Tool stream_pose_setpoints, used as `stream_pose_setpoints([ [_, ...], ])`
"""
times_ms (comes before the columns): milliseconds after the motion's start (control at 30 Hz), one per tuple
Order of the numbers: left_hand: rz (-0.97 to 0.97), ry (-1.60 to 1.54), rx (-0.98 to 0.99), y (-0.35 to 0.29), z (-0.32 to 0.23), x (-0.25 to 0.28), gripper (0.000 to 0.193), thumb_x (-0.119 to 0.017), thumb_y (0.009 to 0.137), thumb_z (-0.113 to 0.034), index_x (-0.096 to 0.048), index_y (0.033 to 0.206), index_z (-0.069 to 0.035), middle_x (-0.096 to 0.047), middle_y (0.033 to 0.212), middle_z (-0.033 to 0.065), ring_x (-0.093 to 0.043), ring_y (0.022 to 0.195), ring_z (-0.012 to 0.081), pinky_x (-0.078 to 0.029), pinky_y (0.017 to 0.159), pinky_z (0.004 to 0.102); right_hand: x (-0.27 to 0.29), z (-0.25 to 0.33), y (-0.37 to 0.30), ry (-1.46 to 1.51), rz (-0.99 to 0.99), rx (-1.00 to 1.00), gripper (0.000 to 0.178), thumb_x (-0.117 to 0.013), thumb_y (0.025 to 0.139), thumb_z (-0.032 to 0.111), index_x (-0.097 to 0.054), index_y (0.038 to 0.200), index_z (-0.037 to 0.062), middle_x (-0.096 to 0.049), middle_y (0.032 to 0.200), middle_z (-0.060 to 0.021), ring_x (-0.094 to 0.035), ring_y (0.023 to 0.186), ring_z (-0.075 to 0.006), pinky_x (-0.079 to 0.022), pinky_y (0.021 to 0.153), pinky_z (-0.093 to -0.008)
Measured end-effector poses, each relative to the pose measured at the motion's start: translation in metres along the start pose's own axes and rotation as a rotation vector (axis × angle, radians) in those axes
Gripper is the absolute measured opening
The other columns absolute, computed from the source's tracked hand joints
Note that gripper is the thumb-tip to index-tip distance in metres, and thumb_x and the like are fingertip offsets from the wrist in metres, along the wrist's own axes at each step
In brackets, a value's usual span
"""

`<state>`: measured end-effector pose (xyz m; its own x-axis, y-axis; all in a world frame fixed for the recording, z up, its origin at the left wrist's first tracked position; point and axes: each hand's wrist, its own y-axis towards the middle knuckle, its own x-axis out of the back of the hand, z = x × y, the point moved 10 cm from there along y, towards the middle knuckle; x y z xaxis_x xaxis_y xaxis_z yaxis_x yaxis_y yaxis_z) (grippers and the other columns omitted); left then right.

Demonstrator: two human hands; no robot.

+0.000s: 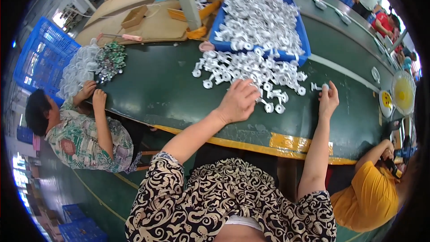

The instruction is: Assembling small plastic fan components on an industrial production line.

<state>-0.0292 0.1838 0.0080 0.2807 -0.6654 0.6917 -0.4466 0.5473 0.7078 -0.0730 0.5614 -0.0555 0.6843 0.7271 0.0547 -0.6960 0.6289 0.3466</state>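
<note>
A heap of small white plastic parts [251,65], each with a round ring end and a stem, lies loose on the green table. My left hand [239,101] is at the heap's near edge, palm down with curled fingers. Whatever is under those fingers is hidden. To the right of the heap, my right hand [329,103] pinches one white plastic part [325,88] between thumb and fingers. The stem of that part points left, just above the table.
Behind the heap a blue tray [304,40] is filled with more such parts. At left a co-worker [89,134] handles clear and green pieces beside a blue crate [40,58]. Another person in yellow [369,192] sits at right, near a fan [403,92]. Yellow tape [286,142] edges the table.
</note>
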Motion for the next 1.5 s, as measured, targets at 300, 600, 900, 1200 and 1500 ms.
stream_pose_setpoints([
  [300, -0.012, -0.100, -0.102, -0.009, -0.014, -0.006, 0.038, -0.066, 0.075, -0.011, -0.063, 0.113, -0.009, -0.058, 0.115, 0.0089, -0.049, 0.125, 0.0321, -0.035, 0.109, 0.0501, 0.009, -0.018, 0.011, -0.159, -0.030, 0.104, 0.035, -0.070, 0.093, 0.015, -0.065, 0.125, 0.0016, -0.062, 0.081, -0.0005, -0.056, 0.063, -0.0065, -0.046, 0.054, -0.0222],
  [600, -0.052, -0.106, -0.113, -0.009, -0.015, -0.001, 0.032, -0.067, 0.076, -0.010, -0.062, 0.108, -0.008, -0.058, 0.113, 0.0078, -0.051, 0.124, 0.0306, -0.037, 0.107, 0.0471, -0.004, -0.011, 0.019, -0.423, 0.078, 0.197, 0.039, -0.074, 0.090, 0.024, -0.067, 0.121, 0.0007, -0.061, 0.078, -0.0008, -0.056, 0.069, -0.0094, -0.048, 0.065, -0.0260],
  [900, -0.134, -0.124, 0.009, -0.002, 0.005, 0.015, 0.030, -0.069, 0.074, -0.003, -0.067, 0.102, -0.012, -0.065, 0.105, 0.0028, -0.059, 0.114, 0.0284, -0.046, 0.094, 0.0442, -0.014, 0.020, 0.010, -0.605, 0.088, 0.211, 0.037, -0.074, 0.089, 0.030, -0.070, 0.117, 0.0047, -0.069, 0.093, -0.0086, -0.063, 0.079, -0.0173, -0.051, 0.077, -0.0314],
  [1200, -0.146, -0.366, -0.052, 0.001, -0.017, 0.017, 0.025, -0.073, 0.070, -0.002, -0.068, 0.093, -0.011, -0.063, 0.083, 0.0015, -0.060, 0.077, 0.0229, -0.052, 0.065, 0.0341, -0.009, 0.027, 0.001, -0.651, 0.084, 0.177, 0.036, -0.074, 0.089, 0.028, -0.071, 0.116, 0.0049, -0.066, 0.099, -0.0079, -0.060, 0.073, -0.0166, -0.052, 0.074, -0.0316],
  [1500, -0.108, -0.428, -0.019, -0.008, -0.011, 0.009, 0.019, -0.075, 0.072, -0.003, -0.070, 0.088, -0.012, -0.060, 0.067, -0.0003, -0.057, 0.059, 0.0200, -0.045, 0.050, 0.0323, -0.016, 0.027, 0.001, -0.781, 0.100, 0.292, 0.027, -0.071, 0.090, 0.023, -0.071, 0.113, 0.0085, -0.066, 0.107, -0.0106, -0.066, 0.081, -0.0230, -0.054, 0.078, -0.0358],
])
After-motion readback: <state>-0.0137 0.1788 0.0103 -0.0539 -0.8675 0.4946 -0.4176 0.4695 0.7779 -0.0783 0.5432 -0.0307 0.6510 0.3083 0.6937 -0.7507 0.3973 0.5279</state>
